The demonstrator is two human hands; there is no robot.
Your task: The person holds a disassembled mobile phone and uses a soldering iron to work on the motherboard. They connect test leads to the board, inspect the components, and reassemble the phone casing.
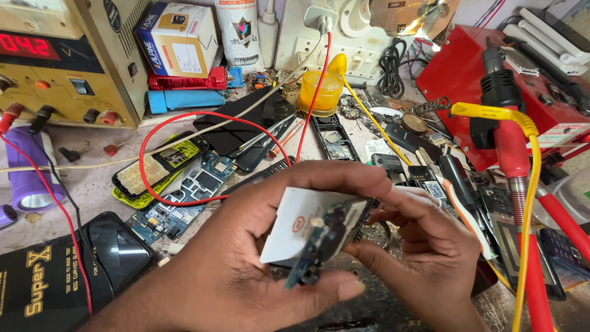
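Note:
My left hand (233,258) grips a small blue phone circuit board (319,246) edge-on, thumb below and fingers above. A white card (292,224) with a red mark lies against the board in the same grip. My right hand (424,252) meets it from the right, its fingertips touching the board's right edge near the top. Both hands hover just above the cluttered workbench, low in the middle of the view.
Another blue circuit board (184,200) and opened phones (160,166) lie left of centre, looped by a red wire (144,154). A yellow power supply (67,61) stands at the back left. A red hot-air station (485,80) and its handle (510,154) occupy the right. Black pouch (43,283) at lower left.

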